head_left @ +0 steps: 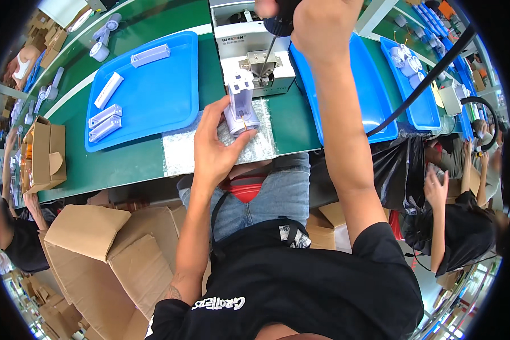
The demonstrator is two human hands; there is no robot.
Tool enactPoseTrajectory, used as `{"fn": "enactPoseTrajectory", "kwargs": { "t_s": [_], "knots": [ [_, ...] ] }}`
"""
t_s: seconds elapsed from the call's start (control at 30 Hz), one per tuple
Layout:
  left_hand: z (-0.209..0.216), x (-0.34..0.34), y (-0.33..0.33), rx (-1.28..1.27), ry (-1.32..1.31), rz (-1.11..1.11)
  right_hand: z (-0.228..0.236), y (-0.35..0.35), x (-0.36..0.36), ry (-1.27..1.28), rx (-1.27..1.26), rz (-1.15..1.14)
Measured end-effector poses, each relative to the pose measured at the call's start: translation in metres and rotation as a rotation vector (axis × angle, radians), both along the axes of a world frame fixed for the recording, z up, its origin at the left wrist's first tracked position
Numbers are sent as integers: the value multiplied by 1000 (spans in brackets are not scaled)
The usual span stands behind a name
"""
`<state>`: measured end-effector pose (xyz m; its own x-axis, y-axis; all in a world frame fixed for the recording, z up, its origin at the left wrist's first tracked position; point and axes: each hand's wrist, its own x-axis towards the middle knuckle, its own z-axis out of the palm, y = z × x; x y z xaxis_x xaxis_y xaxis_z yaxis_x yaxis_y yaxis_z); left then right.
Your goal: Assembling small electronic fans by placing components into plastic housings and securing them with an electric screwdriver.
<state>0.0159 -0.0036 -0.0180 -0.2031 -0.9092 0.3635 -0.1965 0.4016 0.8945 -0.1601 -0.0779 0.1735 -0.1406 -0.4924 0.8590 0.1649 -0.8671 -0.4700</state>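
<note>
Left fingers [241, 143] grip a lilac plastic housing [242, 103], right fingers [304, 29] a black cylindrical screwdriver [281, 21] at its one o'clock: likely screw pickup, next requiring alignment.

The left grip [214, 148] curves, thumb opposing fingers; the right grip [321, 27] clenches, arm [344, 130] outstretched.

Under bright light, a long green workbench [136, 163] stretches sideways, with a white post [375, 18] and pale floor [432, 292].
</note>
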Motion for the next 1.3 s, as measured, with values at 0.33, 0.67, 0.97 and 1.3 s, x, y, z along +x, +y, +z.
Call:
{"fn": "enactPoseTrajectory", "kwargs": {
  "t_s": [0.33,0.67,0.97,1.3],
  "knots": [
    [6,-1,1,-15,-24,11,8,49,0,27,197,-105],
    [8,1,2,-11,-11,7,10,75,31,80,320,-120],
    [5,2,1,-22,1,5,-20,65,34,-35,332,289],
    [4,2,4,-10,-28,-17,-9,63,43,44,300,56]
  ]
}}
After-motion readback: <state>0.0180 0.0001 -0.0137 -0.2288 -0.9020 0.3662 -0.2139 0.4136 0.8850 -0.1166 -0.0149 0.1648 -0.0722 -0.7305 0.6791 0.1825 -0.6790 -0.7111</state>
